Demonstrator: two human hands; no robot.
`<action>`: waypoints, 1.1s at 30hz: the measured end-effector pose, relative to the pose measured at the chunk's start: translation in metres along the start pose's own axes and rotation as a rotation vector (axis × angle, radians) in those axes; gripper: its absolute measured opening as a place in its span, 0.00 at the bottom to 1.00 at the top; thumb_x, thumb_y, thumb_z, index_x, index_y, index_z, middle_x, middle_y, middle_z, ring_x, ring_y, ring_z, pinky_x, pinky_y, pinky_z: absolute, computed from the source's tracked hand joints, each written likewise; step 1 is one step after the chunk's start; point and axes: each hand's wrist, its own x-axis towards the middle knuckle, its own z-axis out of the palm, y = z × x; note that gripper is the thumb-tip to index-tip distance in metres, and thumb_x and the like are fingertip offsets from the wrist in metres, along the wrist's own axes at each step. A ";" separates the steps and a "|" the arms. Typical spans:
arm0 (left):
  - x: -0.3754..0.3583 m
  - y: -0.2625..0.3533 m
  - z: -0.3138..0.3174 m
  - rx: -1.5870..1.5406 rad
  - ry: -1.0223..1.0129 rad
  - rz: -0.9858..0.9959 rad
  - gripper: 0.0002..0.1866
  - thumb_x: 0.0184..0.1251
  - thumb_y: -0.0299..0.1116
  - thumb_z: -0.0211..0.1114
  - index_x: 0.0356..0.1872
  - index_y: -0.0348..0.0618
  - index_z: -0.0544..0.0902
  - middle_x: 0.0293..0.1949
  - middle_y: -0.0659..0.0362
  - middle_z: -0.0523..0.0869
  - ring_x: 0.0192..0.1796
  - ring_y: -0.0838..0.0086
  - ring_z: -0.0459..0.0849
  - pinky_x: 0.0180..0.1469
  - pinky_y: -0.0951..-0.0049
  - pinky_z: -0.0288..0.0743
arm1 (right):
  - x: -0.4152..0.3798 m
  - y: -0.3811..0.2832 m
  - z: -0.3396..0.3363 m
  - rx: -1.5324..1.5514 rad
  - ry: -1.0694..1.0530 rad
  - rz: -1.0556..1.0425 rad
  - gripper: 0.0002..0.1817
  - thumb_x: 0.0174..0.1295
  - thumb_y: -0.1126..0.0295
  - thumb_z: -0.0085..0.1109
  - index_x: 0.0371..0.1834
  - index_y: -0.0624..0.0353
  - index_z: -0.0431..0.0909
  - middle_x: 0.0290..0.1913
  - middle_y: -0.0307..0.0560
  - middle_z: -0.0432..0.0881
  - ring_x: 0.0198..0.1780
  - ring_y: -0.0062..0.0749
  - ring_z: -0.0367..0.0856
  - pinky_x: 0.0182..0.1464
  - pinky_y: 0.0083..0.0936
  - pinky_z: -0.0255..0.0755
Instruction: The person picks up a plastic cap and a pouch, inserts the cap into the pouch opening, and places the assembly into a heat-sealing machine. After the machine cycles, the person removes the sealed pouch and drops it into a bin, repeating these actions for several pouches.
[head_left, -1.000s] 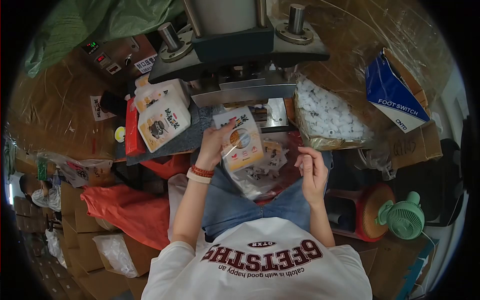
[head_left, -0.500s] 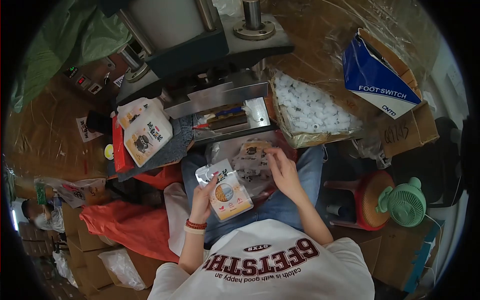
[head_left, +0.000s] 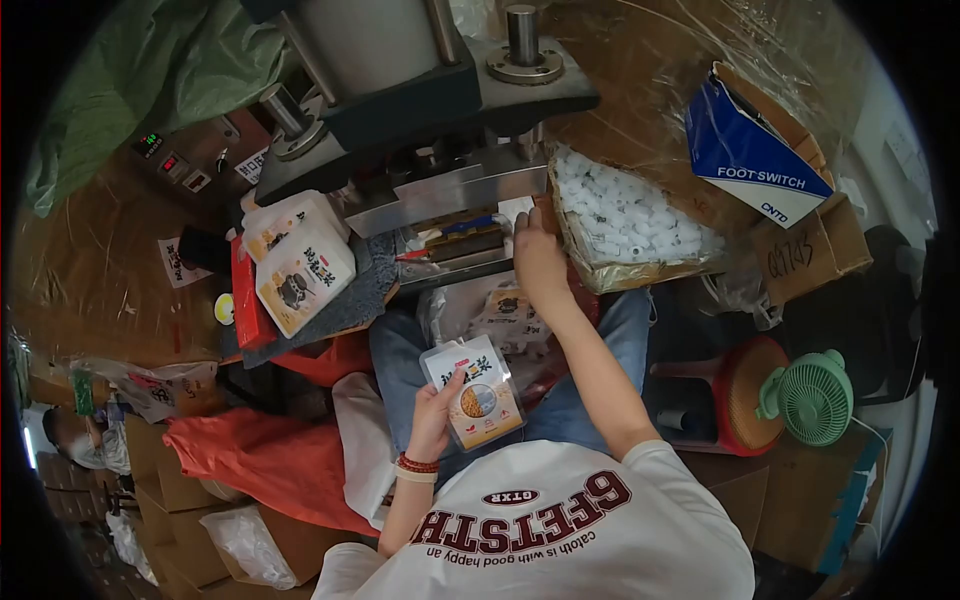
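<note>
My left hand (head_left: 432,415) grips a printed stand-up pouch (head_left: 474,392) over my lap, thumb on its front. The pouch is white and yellow with a round picture of grains. My right hand (head_left: 540,262) reaches up to the right end of the press's lower metal plate (head_left: 516,208). Its fingers are drawn together there, and whatever they hold is hidden. Just right of that hand is a box of small white plastic spouts (head_left: 630,215). Below it, a clear plastic bag (head_left: 450,310) with more printed pouches lies between my legs.
A press (head_left: 400,100) rises in front. Stacked white pouches (head_left: 305,270) lie on a grey cloth at left. On the right are a blue foot switch box (head_left: 750,150), a red stool (head_left: 755,395) and a green fan (head_left: 812,400). Another person (head_left: 80,440) is at far left.
My right hand has moved from the bag of pouches up to the press plate. My left hand still holds the pouch, now slightly further right. The view has shifted a little.
</note>
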 end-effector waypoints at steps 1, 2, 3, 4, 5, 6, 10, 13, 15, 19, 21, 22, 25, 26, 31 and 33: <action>-0.001 0.005 0.001 0.015 -0.001 0.002 0.14 0.68 0.35 0.65 0.46 0.34 0.82 0.44 0.57 0.87 0.42 0.77 0.86 0.45 0.77 0.78 | -0.010 0.006 0.000 -0.009 -0.005 -0.004 0.14 0.58 0.81 0.50 0.49 0.69 0.72 0.49 0.61 0.74 0.44 0.60 0.80 0.44 0.40 0.76; 0.000 0.009 0.001 0.006 0.001 -0.003 0.14 0.68 0.35 0.65 0.46 0.34 0.82 0.44 0.57 0.87 0.42 0.77 0.86 0.45 0.77 0.78 | -0.020 0.016 0.000 0.080 0.105 -0.107 0.14 0.60 0.80 0.50 0.49 0.69 0.73 0.45 0.60 0.75 0.40 0.56 0.81 0.41 0.37 0.76; 0.002 0.015 0.002 0.050 0.009 0.072 0.14 0.68 0.36 0.65 0.46 0.34 0.83 0.43 0.57 0.87 0.42 0.78 0.85 0.45 0.78 0.78 | -0.030 0.025 -0.001 0.171 0.212 -0.212 0.13 0.62 0.79 0.51 0.50 0.68 0.73 0.41 0.58 0.76 0.36 0.53 0.81 0.39 0.34 0.76; 0.002 0.023 0.006 0.092 0.023 0.147 0.14 0.68 0.36 0.65 0.45 0.34 0.83 0.42 0.57 0.87 0.41 0.78 0.85 0.45 0.78 0.77 | -0.040 0.027 -0.010 0.166 0.201 -0.218 0.13 0.62 0.79 0.51 0.50 0.68 0.73 0.41 0.58 0.76 0.36 0.53 0.81 0.39 0.34 0.76; 0.000 0.033 0.011 0.156 0.047 0.231 0.12 0.67 0.34 0.66 0.43 0.34 0.84 0.40 0.58 0.88 0.40 0.80 0.85 0.44 0.79 0.77 | -0.052 0.028 -0.021 0.377 0.221 -0.369 0.13 0.64 0.78 0.50 0.51 0.65 0.73 0.38 0.54 0.77 0.29 0.41 0.78 0.31 0.29 0.72; 0.000 0.043 0.012 0.261 0.038 0.312 0.12 0.68 0.34 0.65 0.41 0.33 0.85 0.39 0.58 0.88 0.38 0.81 0.84 0.43 0.80 0.77 | -0.066 0.028 -0.029 0.596 0.230 -0.515 0.13 0.66 0.77 0.50 0.53 0.61 0.74 0.36 0.50 0.78 0.21 0.29 0.75 0.24 0.25 0.69; -0.001 0.064 0.016 0.591 0.100 0.633 0.09 0.58 0.23 0.66 0.41 0.35 0.86 0.36 0.57 0.88 0.37 0.76 0.84 0.41 0.78 0.77 | -0.129 0.037 -0.036 1.331 -0.517 0.066 0.15 0.71 0.73 0.49 0.59 0.61 0.70 0.37 0.44 0.78 0.18 0.16 0.59 0.22 0.15 0.55; -0.009 0.077 0.033 0.895 0.148 1.006 0.15 0.49 0.18 0.62 0.41 0.39 0.86 0.36 0.57 0.87 0.38 0.69 0.85 0.41 0.75 0.77 | -0.149 0.027 -0.052 1.967 -0.769 0.144 0.13 0.73 0.73 0.45 0.58 0.62 0.69 0.39 0.45 0.79 0.18 0.11 0.55 0.21 0.13 0.51; -0.015 0.086 0.042 0.989 0.162 1.102 0.19 0.44 0.17 0.60 0.40 0.41 0.86 0.37 0.56 0.87 0.40 0.65 0.85 0.42 0.73 0.78 | -0.147 0.021 -0.068 1.985 -0.793 0.086 0.12 0.73 0.73 0.46 0.57 0.63 0.68 0.40 0.46 0.79 0.19 0.11 0.56 0.21 0.12 0.52; -0.021 0.094 0.046 1.117 0.156 1.182 0.20 0.42 0.17 0.59 0.40 0.43 0.86 0.39 0.59 0.87 0.41 0.64 0.84 0.43 0.70 0.78 | -0.128 0.018 -0.091 1.812 -0.692 -0.223 0.13 0.70 0.75 0.50 0.55 0.65 0.67 0.41 0.49 0.79 0.21 0.10 0.58 0.21 0.12 0.52; -0.024 0.099 0.046 1.151 0.164 1.188 0.21 0.41 0.18 0.59 0.40 0.44 0.86 0.39 0.59 0.87 0.42 0.64 0.84 0.43 0.70 0.78 | -0.121 0.007 -0.101 1.846 -0.631 -0.140 0.12 0.67 0.77 0.55 0.51 0.65 0.69 0.42 0.51 0.81 0.24 0.10 0.65 0.22 0.11 0.57; -0.025 0.102 0.046 1.201 0.157 1.191 0.21 0.40 0.18 0.59 0.41 0.45 0.86 0.39 0.60 0.86 0.42 0.64 0.84 0.43 0.69 0.79 | -0.117 -0.001 -0.103 1.600 -0.363 -0.250 0.12 0.66 0.78 0.55 0.50 0.64 0.68 0.42 0.55 0.81 0.23 0.12 0.67 0.22 0.12 0.61; -0.024 0.105 0.046 1.269 0.148 1.206 0.22 0.39 0.19 0.59 0.41 0.46 0.86 0.39 0.61 0.86 0.42 0.65 0.84 0.42 0.69 0.79 | -0.097 -0.015 -0.085 0.978 0.098 -0.660 0.12 0.57 0.84 0.61 0.43 0.64 0.72 0.42 0.59 0.84 0.29 0.29 0.82 0.31 0.21 0.76; -0.023 0.106 0.046 1.287 0.144 1.224 0.23 0.39 0.19 0.59 0.41 0.46 0.85 0.39 0.61 0.86 0.42 0.65 0.84 0.42 0.69 0.79 | -0.093 -0.021 -0.083 0.816 0.093 -0.755 0.11 0.55 0.85 0.61 0.40 0.64 0.74 0.41 0.58 0.85 0.33 0.33 0.85 0.34 0.23 0.78; -0.027 0.117 0.044 1.283 -0.022 1.186 0.21 0.41 0.20 0.62 0.41 0.46 0.86 0.39 0.60 0.87 0.39 0.66 0.85 0.37 0.73 0.79 | -0.084 -0.030 -0.083 0.879 0.068 -0.874 0.09 0.55 0.82 0.64 0.38 0.66 0.76 0.40 0.56 0.86 0.33 0.30 0.86 0.34 0.21 0.77; -0.020 0.115 0.043 1.213 -0.121 1.163 0.18 0.45 0.21 0.63 0.41 0.46 0.87 0.37 0.59 0.87 0.37 0.67 0.85 0.35 0.74 0.79 | -0.084 -0.027 -0.085 1.039 -0.154 -0.713 0.10 0.56 0.80 0.64 0.41 0.66 0.76 0.41 0.55 0.86 0.32 0.25 0.84 0.32 0.20 0.76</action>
